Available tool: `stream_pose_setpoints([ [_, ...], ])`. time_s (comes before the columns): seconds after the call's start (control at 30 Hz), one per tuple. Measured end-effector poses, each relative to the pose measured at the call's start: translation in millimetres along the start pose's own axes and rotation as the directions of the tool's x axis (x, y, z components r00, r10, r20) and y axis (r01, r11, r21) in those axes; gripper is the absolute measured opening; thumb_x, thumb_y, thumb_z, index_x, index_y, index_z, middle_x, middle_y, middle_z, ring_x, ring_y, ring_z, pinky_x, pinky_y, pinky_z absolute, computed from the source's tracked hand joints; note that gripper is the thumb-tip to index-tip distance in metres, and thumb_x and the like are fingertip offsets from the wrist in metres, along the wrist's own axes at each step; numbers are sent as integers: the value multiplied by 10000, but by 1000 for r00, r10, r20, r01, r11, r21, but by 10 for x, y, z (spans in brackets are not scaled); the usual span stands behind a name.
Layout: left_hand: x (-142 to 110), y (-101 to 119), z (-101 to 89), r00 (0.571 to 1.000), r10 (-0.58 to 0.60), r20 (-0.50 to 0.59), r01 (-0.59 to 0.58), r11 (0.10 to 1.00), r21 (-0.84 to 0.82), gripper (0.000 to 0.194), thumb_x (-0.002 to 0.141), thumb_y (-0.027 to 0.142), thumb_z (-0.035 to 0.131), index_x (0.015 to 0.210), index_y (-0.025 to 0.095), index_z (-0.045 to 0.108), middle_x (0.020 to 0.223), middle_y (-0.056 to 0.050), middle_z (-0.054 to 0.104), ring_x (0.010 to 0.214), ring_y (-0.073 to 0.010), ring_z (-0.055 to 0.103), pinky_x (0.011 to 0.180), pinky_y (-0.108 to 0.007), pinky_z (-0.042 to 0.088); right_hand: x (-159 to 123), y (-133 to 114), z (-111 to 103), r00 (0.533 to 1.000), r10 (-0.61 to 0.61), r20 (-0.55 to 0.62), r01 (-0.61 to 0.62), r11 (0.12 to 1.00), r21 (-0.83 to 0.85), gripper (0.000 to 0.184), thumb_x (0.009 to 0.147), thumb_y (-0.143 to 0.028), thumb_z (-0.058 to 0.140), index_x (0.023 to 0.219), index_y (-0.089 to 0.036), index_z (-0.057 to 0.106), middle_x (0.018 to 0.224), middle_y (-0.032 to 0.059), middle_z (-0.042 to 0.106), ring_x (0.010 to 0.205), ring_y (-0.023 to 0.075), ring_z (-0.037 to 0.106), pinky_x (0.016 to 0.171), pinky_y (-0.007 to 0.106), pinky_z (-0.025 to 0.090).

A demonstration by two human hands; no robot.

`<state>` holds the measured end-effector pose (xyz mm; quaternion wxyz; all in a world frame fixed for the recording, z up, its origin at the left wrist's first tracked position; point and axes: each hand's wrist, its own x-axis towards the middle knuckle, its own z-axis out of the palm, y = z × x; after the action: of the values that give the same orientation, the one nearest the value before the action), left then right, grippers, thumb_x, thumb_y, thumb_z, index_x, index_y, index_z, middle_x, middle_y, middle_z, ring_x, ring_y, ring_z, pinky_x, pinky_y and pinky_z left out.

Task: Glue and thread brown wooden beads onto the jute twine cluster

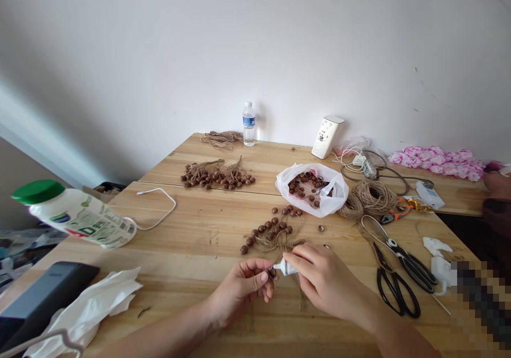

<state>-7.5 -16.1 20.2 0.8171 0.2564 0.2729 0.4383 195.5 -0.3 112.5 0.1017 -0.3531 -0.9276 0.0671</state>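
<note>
My left hand (241, 288) is closed, pinching an opened brown nut shell (272, 273) between thumb and fingers. A small white glue tube (286, 267) is gripped in my right hand (329, 278), its narrow nozzle at the shell's opening. I cannot tell whether anything flows from it. Just beyond my hands lies a bunch of round brown nuts (261, 228) with twine strands (279, 243). A halved shell (321, 229) rests to the right of the bunch. More brown nuts and shells fill a white plastic bag (340, 193) behind it.
Finished-looking twine-and-nut bunches (219, 177) lie at the back left, near a water bottle (249, 126). To the right are a twine coil (369, 197), orange-handled pliers (399, 210) and two pairs of scissors (415, 270). A green-capped bottle (88, 217) and tissue (96, 305) occupy the left.
</note>
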Motion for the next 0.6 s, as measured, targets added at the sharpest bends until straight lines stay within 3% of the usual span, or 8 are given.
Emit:
stream_pose_setpoints([
  [0.6, -8, 0, 12, 999, -2, 36, 3, 999, -37, 178, 712, 204, 743, 873, 132, 717, 767, -70, 713, 559, -129, 625, 539, -243, 458, 1, 9, -14, 999, -6, 38, 6, 1000, -6, 419, 793, -14, 445, 1176, -157, 537, 967, 89, 586, 884, 219, 550, 766, 344, 455],
])
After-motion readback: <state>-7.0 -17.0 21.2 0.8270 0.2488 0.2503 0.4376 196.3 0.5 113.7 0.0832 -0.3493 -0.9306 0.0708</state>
